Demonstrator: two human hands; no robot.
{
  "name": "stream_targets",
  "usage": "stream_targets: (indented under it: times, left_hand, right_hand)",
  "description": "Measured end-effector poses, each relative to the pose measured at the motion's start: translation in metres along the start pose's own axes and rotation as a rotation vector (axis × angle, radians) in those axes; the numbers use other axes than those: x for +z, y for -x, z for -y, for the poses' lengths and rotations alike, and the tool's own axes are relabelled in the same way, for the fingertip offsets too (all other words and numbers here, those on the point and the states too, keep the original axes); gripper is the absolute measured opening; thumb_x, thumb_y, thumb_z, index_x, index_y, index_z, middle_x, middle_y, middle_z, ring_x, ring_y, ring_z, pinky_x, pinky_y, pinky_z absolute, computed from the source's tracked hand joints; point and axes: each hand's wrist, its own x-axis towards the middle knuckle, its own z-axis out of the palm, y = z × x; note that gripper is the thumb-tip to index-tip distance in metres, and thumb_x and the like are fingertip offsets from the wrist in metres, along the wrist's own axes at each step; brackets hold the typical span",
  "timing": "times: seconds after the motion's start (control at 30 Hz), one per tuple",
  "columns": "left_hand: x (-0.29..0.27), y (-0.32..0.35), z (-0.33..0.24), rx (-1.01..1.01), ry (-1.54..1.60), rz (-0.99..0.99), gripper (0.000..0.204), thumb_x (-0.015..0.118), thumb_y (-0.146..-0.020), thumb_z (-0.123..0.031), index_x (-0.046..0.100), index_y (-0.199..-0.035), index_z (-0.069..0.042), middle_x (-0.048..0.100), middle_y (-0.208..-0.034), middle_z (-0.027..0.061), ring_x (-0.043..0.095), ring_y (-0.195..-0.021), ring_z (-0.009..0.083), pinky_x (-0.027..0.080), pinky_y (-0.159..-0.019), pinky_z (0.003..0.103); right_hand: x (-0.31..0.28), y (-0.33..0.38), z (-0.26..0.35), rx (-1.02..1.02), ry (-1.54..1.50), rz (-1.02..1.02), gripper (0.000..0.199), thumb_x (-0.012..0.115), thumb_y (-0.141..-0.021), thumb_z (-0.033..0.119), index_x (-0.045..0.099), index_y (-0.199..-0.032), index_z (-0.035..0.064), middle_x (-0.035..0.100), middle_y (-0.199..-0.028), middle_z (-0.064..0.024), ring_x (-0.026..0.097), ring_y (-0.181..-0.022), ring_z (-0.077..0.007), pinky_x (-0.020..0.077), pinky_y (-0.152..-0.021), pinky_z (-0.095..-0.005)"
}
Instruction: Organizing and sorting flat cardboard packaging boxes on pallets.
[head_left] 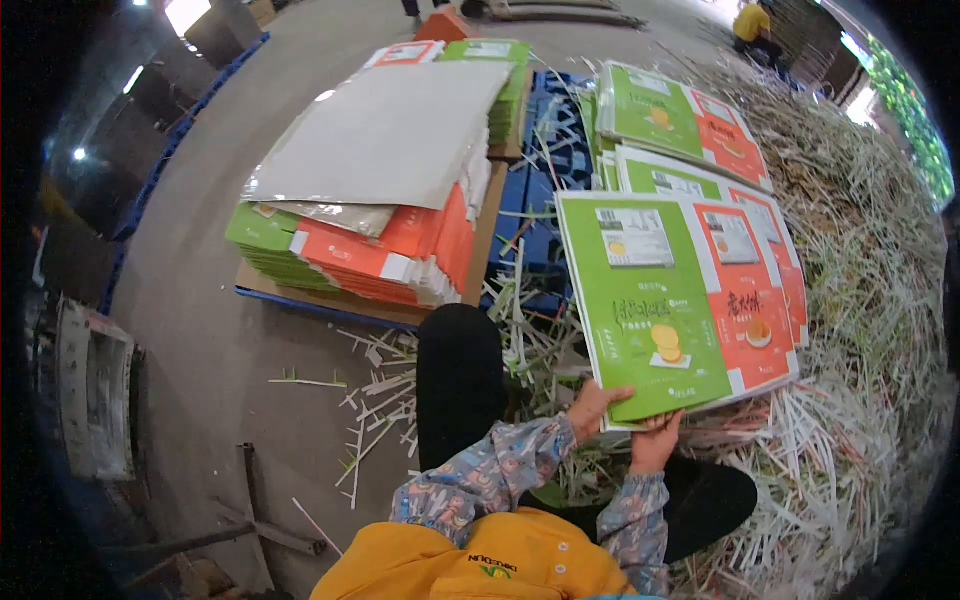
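Note:
My left hand (594, 408) grips the near left corner of a stack of printed card sheets (655, 320), its thumb on top. Close beside it, my right hand (655, 443) holds the same near edge, with part of its fingers hidden by the card. The sheets carry a green panel on the left and an orange one on the right, with pictures of round biscuits. Directly beyond them lie more stacks of the same sheets (655, 115), partly overlapped by the held ones. Both forearms wear patterned sleeve covers.
To the left, a pallet (330, 308) bears tall piles of green and orange sheets (385, 250), topped by a large pale sheet (390, 130). A blue pallet (540, 190) shows between the stacks. Paper strips (850, 400) heap at the right. Far off sits a person in yellow (752, 25).

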Motion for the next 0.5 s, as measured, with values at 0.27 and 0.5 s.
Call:
stream_targets:
  times: [0.27,0.5]
  left_hand:
    - [-0.005,-0.005,0.005,-0.031,-0.091,-0.071,0.037,0.056,-0.073,0.002,0.044,-0.109,0.004,0.054,-0.102,0.0104,0.055,-0.09,0.0214,0.047,-0.078,0.032]
    - [0.012,-0.023,-0.029,0.057,-0.156,-0.147,0.036,0.055,-0.072,0.005,0.047,-0.107,0.004,0.055,-0.101,0.0112,0.056,-0.087,0.0215,0.048,-0.075,0.031]
  right_hand:
    - [-0.001,-0.007,0.001,-0.002,0.108,-0.316,0.028,0.031,-0.091,0.035,0.045,-0.077,0.0156,0.031,-0.048,0.0066,0.023,-0.035,-0.0049,0.0265,-0.035,-0.0206]
    - [-0.04,-0.007,0.034,0.203,0.133,-0.185,0.033,0.039,-0.089,0.034,0.039,-0.062,0.0141,0.031,-0.047,0.0022,0.028,-0.037,-0.0098,0.0234,-0.034,-0.0233]
